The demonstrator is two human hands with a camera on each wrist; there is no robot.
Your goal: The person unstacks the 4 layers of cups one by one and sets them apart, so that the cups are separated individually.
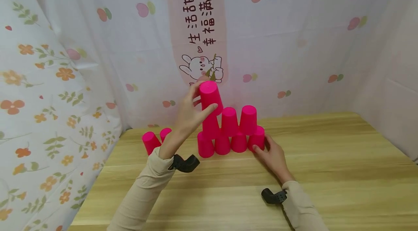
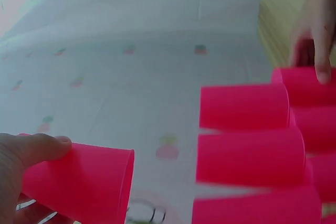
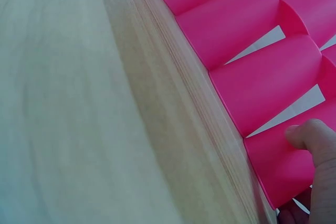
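Observation:
An upside-down pink cup (image 1: 210, 96) is in my left hand (image 1: 189, 114), gripped between thumb and fingers. It is over the left end of a pyramid of pink cups; the left wrist view shows a gap between the held cup (image 2: 84, 182) and the second-row cups (image 2: 249, 158). Several inverted cups form the bottom row (image 1: 222, 145), and three stand on them, among them a right-hand one (image 1: 248, 120). At the bottom row's right end, my right hand (image 1: 275, 156) holds the end cup (image 3: 289, 156), thumb in front and fingers behind.
Two more pink cups (image 1: 151, 142) stand on the left of the wooden table (image 1: 228, 194), partly behind my left forearm. A patterned white curtain (image 1: 277, 53) hangs behind the table. Each wrist wears a black camera mount (image 1: 186, 163).

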